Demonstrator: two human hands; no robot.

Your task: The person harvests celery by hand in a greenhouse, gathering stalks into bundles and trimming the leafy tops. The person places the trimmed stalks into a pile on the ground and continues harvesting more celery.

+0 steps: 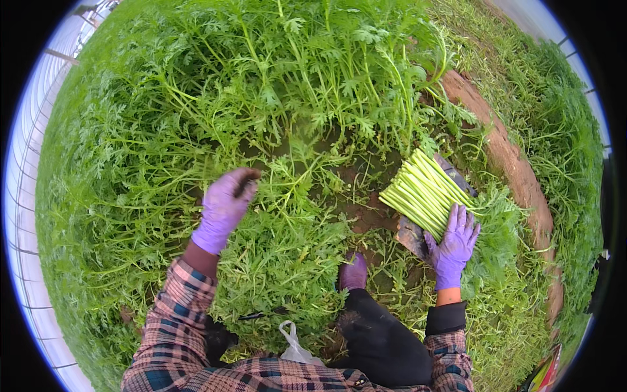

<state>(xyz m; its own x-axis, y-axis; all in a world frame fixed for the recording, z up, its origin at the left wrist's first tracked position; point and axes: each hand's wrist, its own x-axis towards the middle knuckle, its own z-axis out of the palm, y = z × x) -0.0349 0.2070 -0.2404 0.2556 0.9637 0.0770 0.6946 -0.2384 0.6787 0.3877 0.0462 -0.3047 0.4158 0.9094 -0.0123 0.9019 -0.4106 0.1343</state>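
My right hand [453, 245], in a purple glove, lies with its fingers spread on the lower right part of a bundle of cut green stems [423, 193]. The bundle rests slanted across a dark, dirt-marked board [412, 236], its cut ends towards the upper left and its leafy tops [497, 230] at the right. My left hand [229, 201], also gloved in purple, is raised over the leafy plants at the left, its fingers curled and their tips dark with soil. Whether it holds anything cannot be told.
Dense leafy plants [245, 73] stand ahead and to the left. A bare soil ridge [514, 166] curves along the right. Loose greens [279, 259] lie before me, near a white plastic bag [296, 347] and my purple boot [353, 272]. Greenhouse sheeting [29, 196] borders the left.
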